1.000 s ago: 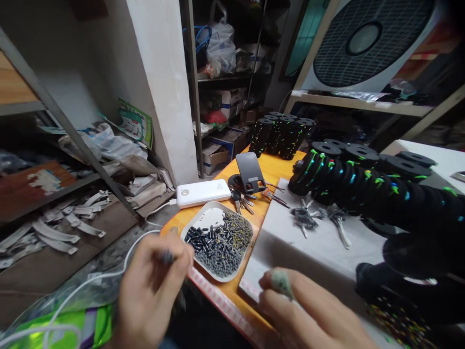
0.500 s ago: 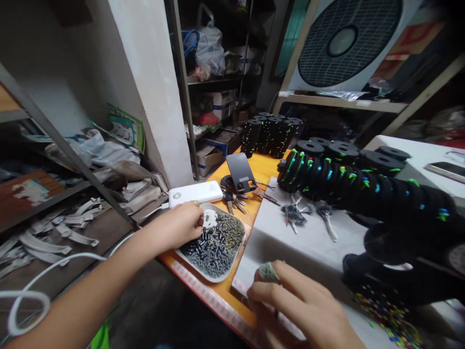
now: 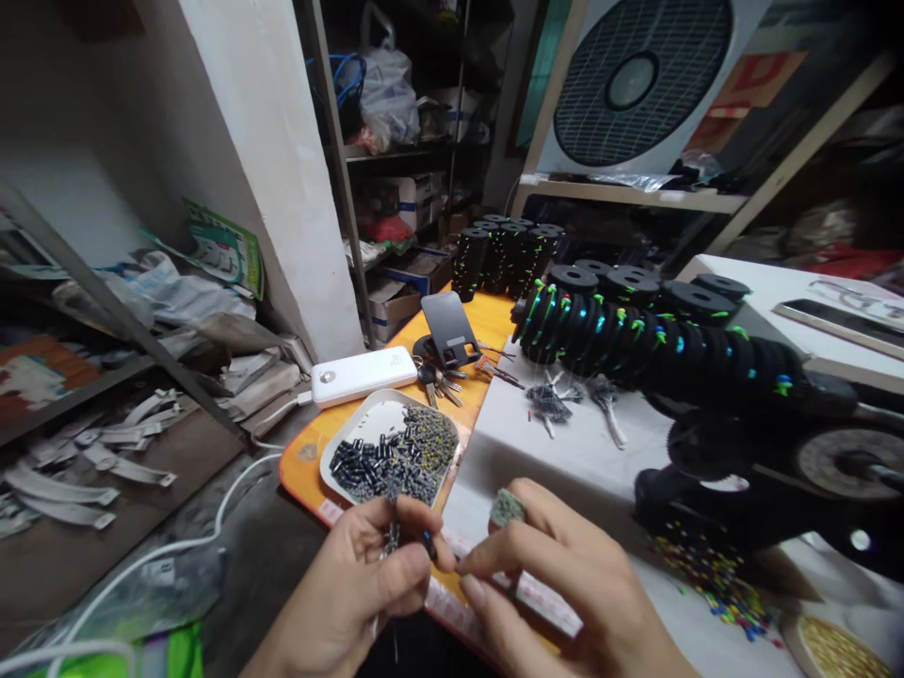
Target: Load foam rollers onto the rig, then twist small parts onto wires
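Two bare hands at bottom centre, close together in front of the orange tabletop. Far left of the frame: pale curved strips piled on a low brown shelf. Right of those, a white cable comes up from the lower left corner, bright green bag under it at the bottom edge. White power bank left of centre, lying on the tabletop.

Left hand at bottom, left of centre: thumb and index closed on thin silvery strands. Small dark piece at its fingertips, right beside the strands. Behind that hand, a white tray sits on the tabletop, shiny black tubes on the left side, finer grey and yellow bits on the right. Keys and a dark phone stand just above the tray.

Right hand, bottom, right of centre: index and thumb tips near each other, just beside the left fingertips; cannot tell if anything is between them. Grey-green wrap on one finger.

Right of centre, black bristly bundles on a white surface, row of black discs with green ties above. Loose coloured beads lower right, phone farthest right.
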`<state>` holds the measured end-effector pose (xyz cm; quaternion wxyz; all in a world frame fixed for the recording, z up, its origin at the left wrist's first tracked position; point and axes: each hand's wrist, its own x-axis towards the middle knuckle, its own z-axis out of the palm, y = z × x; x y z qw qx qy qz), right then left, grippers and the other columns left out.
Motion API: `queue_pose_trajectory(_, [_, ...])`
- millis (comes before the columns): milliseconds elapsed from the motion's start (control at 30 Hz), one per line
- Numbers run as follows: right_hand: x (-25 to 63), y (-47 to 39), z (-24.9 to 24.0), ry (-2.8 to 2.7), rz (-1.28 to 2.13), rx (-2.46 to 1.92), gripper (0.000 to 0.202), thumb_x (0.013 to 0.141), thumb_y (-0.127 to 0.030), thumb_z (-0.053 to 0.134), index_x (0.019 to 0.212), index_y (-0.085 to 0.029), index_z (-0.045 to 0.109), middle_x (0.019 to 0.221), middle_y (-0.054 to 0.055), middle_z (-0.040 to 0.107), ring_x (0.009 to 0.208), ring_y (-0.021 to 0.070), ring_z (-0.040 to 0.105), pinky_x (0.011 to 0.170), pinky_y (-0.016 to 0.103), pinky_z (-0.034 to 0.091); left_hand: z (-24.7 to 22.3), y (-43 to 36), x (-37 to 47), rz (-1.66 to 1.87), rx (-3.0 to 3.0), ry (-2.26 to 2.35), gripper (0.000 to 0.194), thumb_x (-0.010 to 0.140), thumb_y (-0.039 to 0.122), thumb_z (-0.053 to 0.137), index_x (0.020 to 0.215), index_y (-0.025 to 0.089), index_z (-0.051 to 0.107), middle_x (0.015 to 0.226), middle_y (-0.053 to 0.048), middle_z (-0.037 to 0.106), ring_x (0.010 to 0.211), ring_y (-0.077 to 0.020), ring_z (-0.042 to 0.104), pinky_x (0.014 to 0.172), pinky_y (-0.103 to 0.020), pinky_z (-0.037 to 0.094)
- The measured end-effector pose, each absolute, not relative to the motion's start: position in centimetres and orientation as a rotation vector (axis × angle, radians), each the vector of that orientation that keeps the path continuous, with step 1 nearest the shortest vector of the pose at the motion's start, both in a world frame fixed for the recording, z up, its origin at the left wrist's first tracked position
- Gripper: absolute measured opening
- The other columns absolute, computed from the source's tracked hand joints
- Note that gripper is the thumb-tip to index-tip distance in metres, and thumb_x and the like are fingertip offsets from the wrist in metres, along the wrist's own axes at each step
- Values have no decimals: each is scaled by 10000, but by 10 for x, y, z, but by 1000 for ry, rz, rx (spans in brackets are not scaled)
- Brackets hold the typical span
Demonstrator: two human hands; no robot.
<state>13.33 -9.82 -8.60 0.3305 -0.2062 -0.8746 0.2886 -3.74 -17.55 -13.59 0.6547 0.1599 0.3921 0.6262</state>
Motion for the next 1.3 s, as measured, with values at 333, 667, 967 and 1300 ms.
queue_pose_trajectory(333, [137, -97, -89, -2415, 675, -441, 165, 694, -43, 501, 698, -202, 455, 711, -17, 451, 705, 146, 456, 618, 263, 363, -136, -182, -23, 1498, 425, 931, 233, 645, 302, 907, 683, 162, 726, 697, 32, 569, 570, -48, 483, 526, -130, 390])
queue_pose_trajectory(667, [139, -93, -88, -2423, 688, -373, 225, 647, 2, 529, 713, -198, 450, 699, -47, 412, 687, 113, 441, 561, 235, 306, -135, -181, -21, 1463, 487, 946, 233, 664, 346, 888, 683, 173, 734, 704, 29, 522, 546, -45, 375, 499, -144, 312])
queue_pose_trajectory(967, [129, -97, -107, -2244, 603, -393, 152, 689, -100, 494, 653, -213, 397, 647, -29, 402, 619, 136, 423, 543, 254, 304, -138, -181, -19, 1477, 511, 970, 217, 662, 342, 886, 681, 189, 734, 707, 22, 549, 583, -73, 430, 514, -153, 366])
queue_pose_trajectory(1300, [138, -92, -95, -2361, 337, -331, 151, 908, -202, 668, 1037, -162, 736, 607, -6, 558, 537, 135, 481, 476, 245, 357, -127, -180, -14, 1695, 557, 1270, 248, 590, 355, 925, 701, 222, 749, 641, 34, 651, 578, -94, 538, 564, -166, 440])
